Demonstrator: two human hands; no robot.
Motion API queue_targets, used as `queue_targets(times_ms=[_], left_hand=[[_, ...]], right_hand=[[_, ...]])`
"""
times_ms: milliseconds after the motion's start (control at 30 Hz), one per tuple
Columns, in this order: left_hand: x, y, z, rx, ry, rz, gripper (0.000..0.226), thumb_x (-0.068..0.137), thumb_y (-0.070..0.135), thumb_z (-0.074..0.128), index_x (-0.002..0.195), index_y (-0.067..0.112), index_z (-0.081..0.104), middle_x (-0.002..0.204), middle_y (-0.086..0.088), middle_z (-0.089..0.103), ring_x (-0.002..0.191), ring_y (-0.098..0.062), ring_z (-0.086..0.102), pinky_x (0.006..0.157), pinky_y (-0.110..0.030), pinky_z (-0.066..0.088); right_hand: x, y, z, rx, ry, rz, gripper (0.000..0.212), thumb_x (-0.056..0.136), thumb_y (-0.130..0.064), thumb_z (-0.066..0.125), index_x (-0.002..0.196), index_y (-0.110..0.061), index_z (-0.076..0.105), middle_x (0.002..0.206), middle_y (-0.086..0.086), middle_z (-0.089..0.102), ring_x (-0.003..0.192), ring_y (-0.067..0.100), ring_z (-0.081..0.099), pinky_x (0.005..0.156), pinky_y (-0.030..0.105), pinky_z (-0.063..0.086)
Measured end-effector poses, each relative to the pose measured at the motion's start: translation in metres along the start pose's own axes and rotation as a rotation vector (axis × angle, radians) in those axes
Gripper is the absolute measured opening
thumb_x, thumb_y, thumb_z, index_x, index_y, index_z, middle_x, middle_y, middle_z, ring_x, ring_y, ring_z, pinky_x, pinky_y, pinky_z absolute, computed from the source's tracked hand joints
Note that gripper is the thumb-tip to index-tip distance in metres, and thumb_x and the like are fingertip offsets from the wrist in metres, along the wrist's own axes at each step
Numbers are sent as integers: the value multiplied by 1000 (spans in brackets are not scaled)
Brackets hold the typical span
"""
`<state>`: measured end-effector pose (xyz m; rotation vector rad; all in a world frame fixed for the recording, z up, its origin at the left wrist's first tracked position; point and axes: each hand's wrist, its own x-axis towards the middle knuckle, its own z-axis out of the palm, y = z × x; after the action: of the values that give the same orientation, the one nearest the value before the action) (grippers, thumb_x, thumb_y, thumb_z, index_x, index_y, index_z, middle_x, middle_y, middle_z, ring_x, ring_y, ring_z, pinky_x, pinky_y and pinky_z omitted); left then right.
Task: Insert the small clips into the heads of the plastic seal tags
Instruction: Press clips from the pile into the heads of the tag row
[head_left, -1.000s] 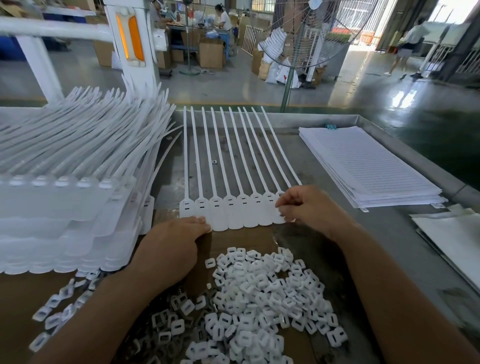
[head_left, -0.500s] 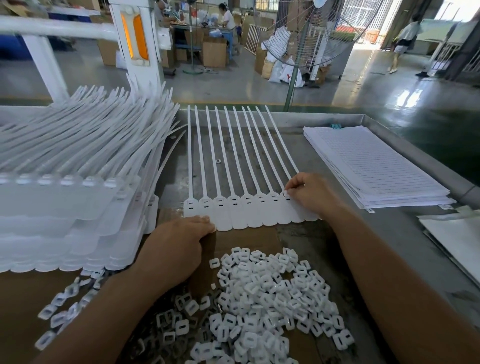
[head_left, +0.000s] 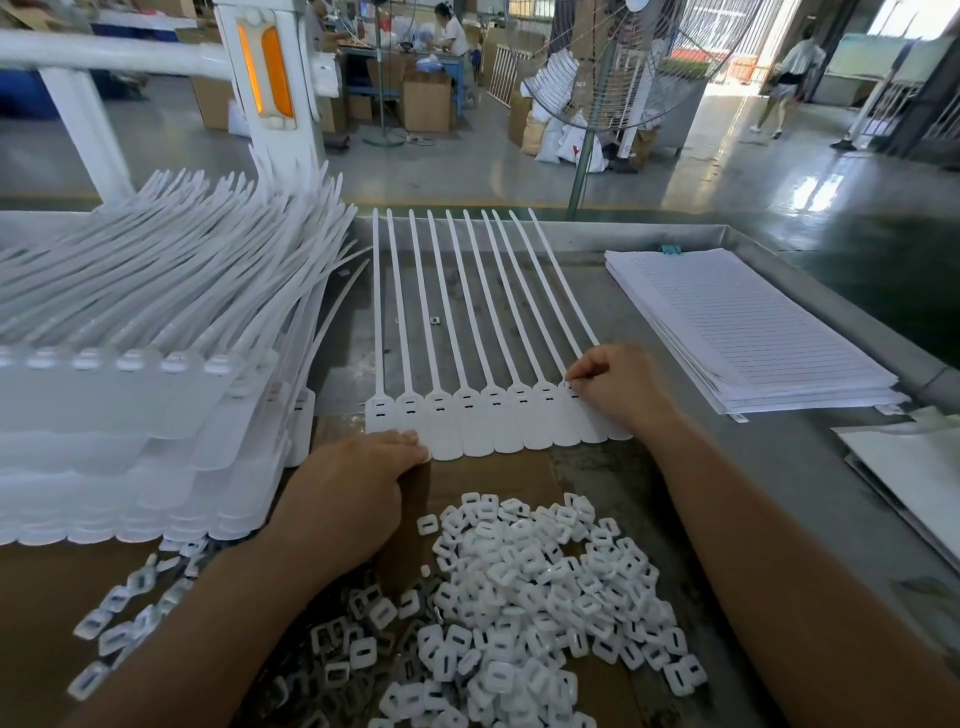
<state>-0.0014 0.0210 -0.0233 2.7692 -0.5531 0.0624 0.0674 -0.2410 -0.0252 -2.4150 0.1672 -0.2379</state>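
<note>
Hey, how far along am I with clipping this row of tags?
Looks barely started. Done: nothing visible; exposed heads in the row of tags show open slots. In hand: the right hand pinches at a head near the right end, the left hand pressing the row. Left: those heads, the clip pile, the tag stack.

The right grip (head_left: 618, 389) hides the rightmost seal tags' (head_left: 496, 415) heads, whether its fingertips (head_left: 574, 375) pinch anything is too small to tell, and the clip pile (head_left: 519, 597) runs off the near edge.
</note>
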Motion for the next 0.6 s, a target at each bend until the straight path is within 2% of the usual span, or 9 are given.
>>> queue_targets(times_ms=[100,233,433,533,600], left_hand=[[0,1,-1,1,-3,-3,54,88,6,39,134,34,41,143,19,34,132,1,27,108,-20,18],[0,0,-1,1,-1,1,53,88,6,39,134,33,41,143,19,34,132,1,27,108,-19,17],[1,-1,0,-7,-3,-1,54,88,5,39,134,33,42,142,18,35,132,1,28,108,-18,16],[1,-1,0,-8,-8,-4,54,88,5,39,134,33,42,143,18,34,132,1,27,108,-19,16],[1,-1,-1,0,-13,-2,54,88,5,38,134,33,40,143,18,34,133,1,27,108,-19,17]], right_hand=[[-1,-2,-1,70,9,40,17,77,-4,70,72,-20,71,68,-18,57,74,5,56,80,25,46],[3,-3,-1,76,6,99,32,77,-5,69,59,-31,63,72,-17,59,76,2,55,78,25,45],[7,-7,-1,86,-5,161,32,78,0,65,60,-27,62,80,-5,62,86,13,58,80,28,49],[3,-6,0,68,8,120,29,80,-4,66,64,-27,61,79,-7,60,83,11,57,80,26,46],[1,-4,2,59,9,80,23,82,-6,66,69,-24,61,78,-8,60,75,5,55,73,19,43]])
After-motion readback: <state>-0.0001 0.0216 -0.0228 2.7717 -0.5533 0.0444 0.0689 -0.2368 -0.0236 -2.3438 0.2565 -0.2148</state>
